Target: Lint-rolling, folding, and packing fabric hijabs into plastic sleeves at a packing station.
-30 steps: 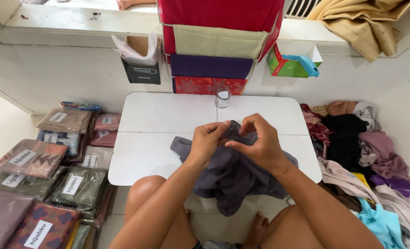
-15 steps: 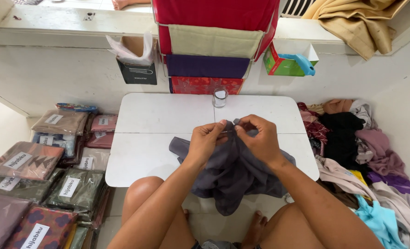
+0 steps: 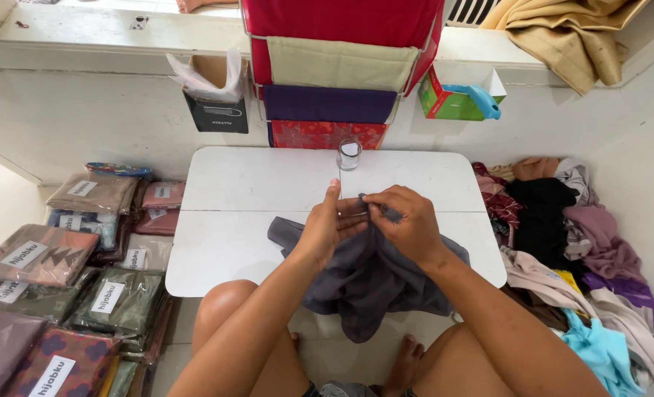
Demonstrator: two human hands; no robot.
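Observation:
A dark grey cloth (image 3: 367, 283) lies bunched on the near half of a low white table (image 3: 231, 213) and hangs over its front edge toward my lap. My left hand (image 3: 327, 228) and my right hand (image 3: 408, 220) meet above the cloth, each pinching its upper edge between thumb and fingers. The fingertips of both hands almost touch. A small clear glass (image 3: 349, 154) stands at the far middle of the table, beyond my hands.
Packaged folded fabrics (image 3: 62, 272) are stacked on the floor at the left. A heap of loose clothes (image 3: 577, 242) lies at the right. Folded red, beige and purple cloths (image 3: 334, 73) sit in a rack behind the table, beside a green box (image 3: 452, 99).
My hands have shifted slightly along the cloth's upper edge and drawn closer together; the cloth stays bunched on the table.

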